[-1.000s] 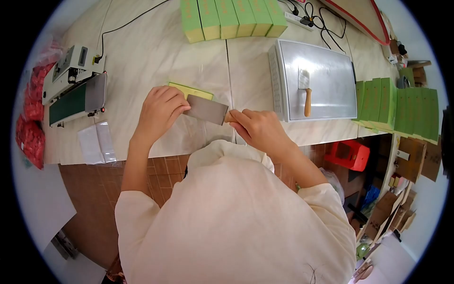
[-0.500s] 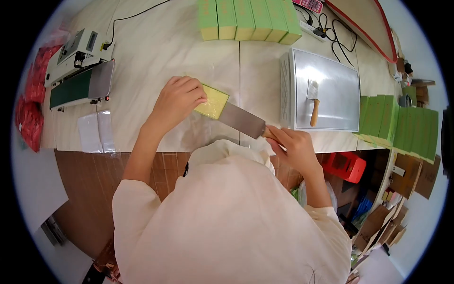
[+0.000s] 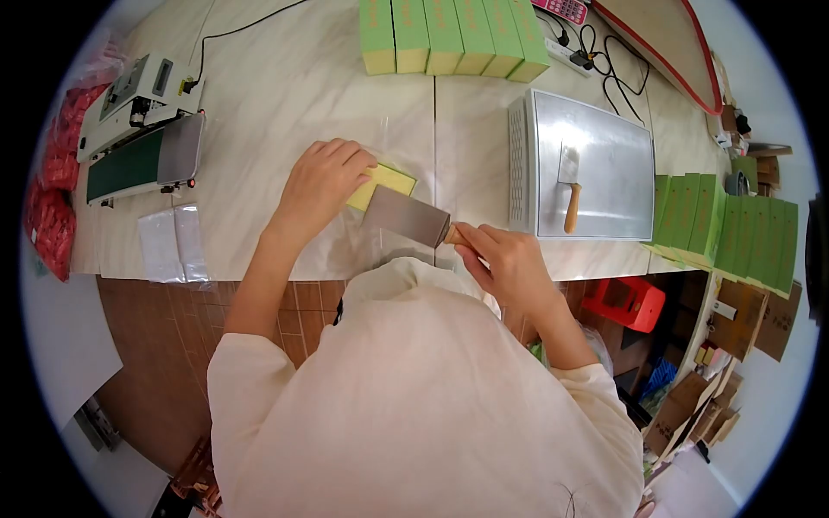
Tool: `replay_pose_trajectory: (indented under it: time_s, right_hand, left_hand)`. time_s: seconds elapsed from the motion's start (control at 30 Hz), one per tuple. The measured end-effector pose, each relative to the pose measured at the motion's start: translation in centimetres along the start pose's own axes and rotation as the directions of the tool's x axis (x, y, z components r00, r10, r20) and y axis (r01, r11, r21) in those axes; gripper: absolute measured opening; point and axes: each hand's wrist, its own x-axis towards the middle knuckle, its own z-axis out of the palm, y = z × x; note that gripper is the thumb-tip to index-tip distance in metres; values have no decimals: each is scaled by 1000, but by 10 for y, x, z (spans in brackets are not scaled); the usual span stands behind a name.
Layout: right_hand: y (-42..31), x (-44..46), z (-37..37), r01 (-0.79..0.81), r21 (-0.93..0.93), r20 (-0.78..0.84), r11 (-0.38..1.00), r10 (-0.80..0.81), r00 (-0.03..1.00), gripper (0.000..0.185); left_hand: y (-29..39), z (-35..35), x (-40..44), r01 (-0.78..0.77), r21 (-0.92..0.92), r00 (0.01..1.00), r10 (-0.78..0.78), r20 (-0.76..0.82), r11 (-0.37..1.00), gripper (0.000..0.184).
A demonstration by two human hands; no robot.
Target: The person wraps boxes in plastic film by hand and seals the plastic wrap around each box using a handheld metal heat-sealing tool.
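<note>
My left hand [image 3: 324, 186] is closed on the left end of a small box [image 3: 395, 180] with a yellow face and green edges. My fingers hide that end of it. In my right hand [image 3: 508, 263] is a scraper [image 3: 404, 216] with a broad metal blade, gripped by its wooden handle. The blade lies across the near side of the box and covers part of the yellow face. Whether it presses on the box or hovers just over it, I cannot tell. Faint clear film shows on the table around the box.
A flat metal hot-plate-like unit [image 3: 596, 190] stands at right, a smaller scraper [image 3: 570, 194] on top. Green boxes [image 3: 449, 39] line the back; more boxes [image 3: 734, 224] stand far right. At left are a belt machine [image 3: 142, 138] and clear plastic bags [image 3: 173, 242].
My right hand has moved left with the scraper. Its blade has gone from the box's right end to over its near side. My left hand stays almost where it was.
</note>
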Motion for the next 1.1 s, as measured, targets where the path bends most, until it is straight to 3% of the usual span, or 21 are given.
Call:
replay_pose_trajectory:
  time_s: [0.2, 0.27, 0.3, 0.4, 0.47, 0.6, 0.77, 1.0, 1.07, 1.1]
  right_hand:
    - [3, 10, -5, -96, -47, 49, 994, 98, 994, 20]
    - [5, 14, -3, -107, -65, 49, 992, 111, 993, 20]
    - [6, 15, -1, -88, -62, 16, 994, 89, 996, 15]
    - [7, 17, 3, -65, -67, -24, 996, 64, 998, 10]
    - [7, 19, 5, -60, -72, -33, 996, 58, 998, 10]
    - [6, 22, 5, -68, -71, -9, 995, 68, 998, 7]
    - [3, 23, 1, -92, -88, -21, 992, 90, 996, 5]
    - [2, 20, 4, -117, -84, -24, 990, 115, 993, 5]
    - [4, 17, 3, -120, -89, -29, 989, 117, 993, 6]
    - [9, 12, -1, -91, -10, -39, 996, 91, 995, 8]
  left_hand:
    - [1, -1, 0, 46, -33, 998, -45, 39, 998, 16]
    - [8, -6, 2, 237, -19, 961, -231, 151, 971, 17]
    - [10, -6, 1, 233, -20, 962, -227, 154, 972, 17]
    - [13, -5, 2, 215, -59, 975, -211, 65, 975, 19]
    - [17, -4, 9, 68, 24, 985, -63, -160, 997, 22]
    - [17, -4, 23, 26, 35, 994, -22, -105, 999, 20]
    - [3, 0, 18, -143, 62, 989, 141, 36, 988, 7]
    - [3, 4, 1, -203, 71, 979, 201, 42, 977, 7]
    - [-2, 1, -2, -147, 21, 988, 146, 45, 989, 24]
    - [-2, -3, -4, -154, 26, 987, 152, 45, 988, 24]
